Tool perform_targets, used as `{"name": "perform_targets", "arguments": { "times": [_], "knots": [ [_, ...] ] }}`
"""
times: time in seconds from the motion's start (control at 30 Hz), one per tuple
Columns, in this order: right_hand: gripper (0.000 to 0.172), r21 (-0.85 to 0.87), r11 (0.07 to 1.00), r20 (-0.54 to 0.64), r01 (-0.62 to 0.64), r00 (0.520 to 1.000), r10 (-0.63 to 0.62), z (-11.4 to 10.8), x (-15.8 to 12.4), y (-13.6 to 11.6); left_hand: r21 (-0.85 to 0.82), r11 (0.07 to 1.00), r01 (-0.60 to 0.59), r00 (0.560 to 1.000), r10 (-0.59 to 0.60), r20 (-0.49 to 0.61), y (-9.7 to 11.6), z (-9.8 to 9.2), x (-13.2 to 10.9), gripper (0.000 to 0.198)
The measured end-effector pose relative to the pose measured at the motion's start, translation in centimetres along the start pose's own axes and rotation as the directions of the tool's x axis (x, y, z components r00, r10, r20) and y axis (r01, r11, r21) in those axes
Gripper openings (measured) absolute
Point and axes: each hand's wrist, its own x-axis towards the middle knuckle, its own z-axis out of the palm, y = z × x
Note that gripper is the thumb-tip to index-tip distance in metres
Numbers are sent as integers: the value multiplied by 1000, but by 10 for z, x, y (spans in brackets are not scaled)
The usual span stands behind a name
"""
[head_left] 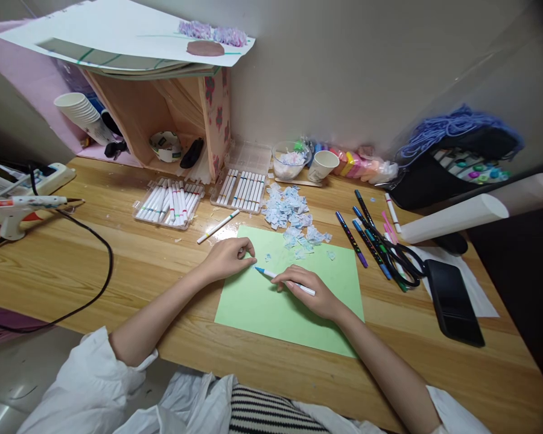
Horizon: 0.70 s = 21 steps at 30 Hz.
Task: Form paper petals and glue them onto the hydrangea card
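Observation:
A white marker with a blue end (271,275) lies in the grip of my right hand (308,290), its blue end pointing left. My left hand (230,258) rests at the upper left edge of a green sheet of paper (271,316). Its fingers are curled in towards the thumb, close to the marker's blue end; anything between them is too small to make out. Torn bluish-white paper scraps (289,208) are heaped past the sheet's far edge, and a few lie on the sheet itself.
Boxes of white markers (169,204) and a loose marker (218,226) lie behind my left hand. To the right are dark pens (352,240), black scissors (400,262) and a phone (453,301). A glue gun (22,208) with its cable sits far left; a paper cup (323,166) stands behind.

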Motion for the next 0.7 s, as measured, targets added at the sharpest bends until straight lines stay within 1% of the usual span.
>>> {"name": "perform_targets", "arguments": {
  "times": [0.1,0.2,0.3,0.5,0.7],
  "knots": [
    [28,104,994,-76,-44,996,52,1,-3,3,-10,1000,-27,999,27,-22,-1,1,-1,18],
    [24,224,971,-163,-79,980,118,4,-4,5,-46,996,-72,995,69,-76,2,3,-3,16],
    [22,269,960,-158,-83,979,129,6,-2,3,-67,991,-117,989,110,-99,9,7,-4,17],
    [24,282,954,-108,-104,984,139,7,0,0,-50,985,-165,985,163,-49,22,16,-7,25],
    [27,276,953,-126,-122,979,162,6,-2,2,-108,979,-176,980,163,-116,24,19,-11,32]
  ]
}}
